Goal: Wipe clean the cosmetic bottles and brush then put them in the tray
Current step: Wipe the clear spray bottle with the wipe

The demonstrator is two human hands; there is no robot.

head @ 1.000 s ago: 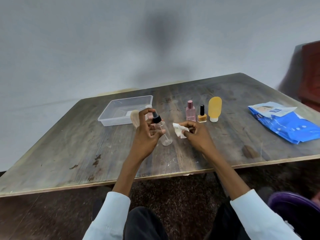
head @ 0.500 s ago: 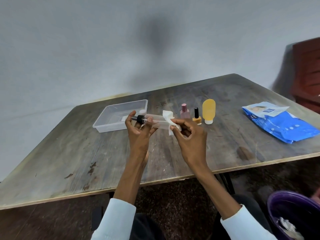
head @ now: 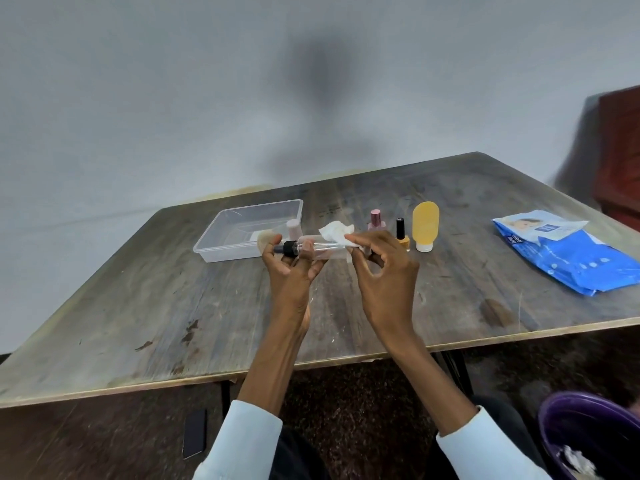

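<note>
We've got the left hand point(head: 290, 271) pinching the spray bottle point(head: 317, 247), right hand point(head: 382, 268) gripping the wipe point(head: 337, 233); the bottle looks slick, so it might slip.

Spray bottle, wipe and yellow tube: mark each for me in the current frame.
Spray bottle point(head: 323, 247), head view: on its clear body between the two hands.
Wipe point(head: 334, 231), head view: on the bunched white part above the bottle.
Yellow tube point(head: 425, 221), head view: on its body above the white cap.

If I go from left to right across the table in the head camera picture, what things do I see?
clear tray → spray bottle held in both hands → pink bottle → black-capped nail polish → yellow tube → blue wipes pack
</note>
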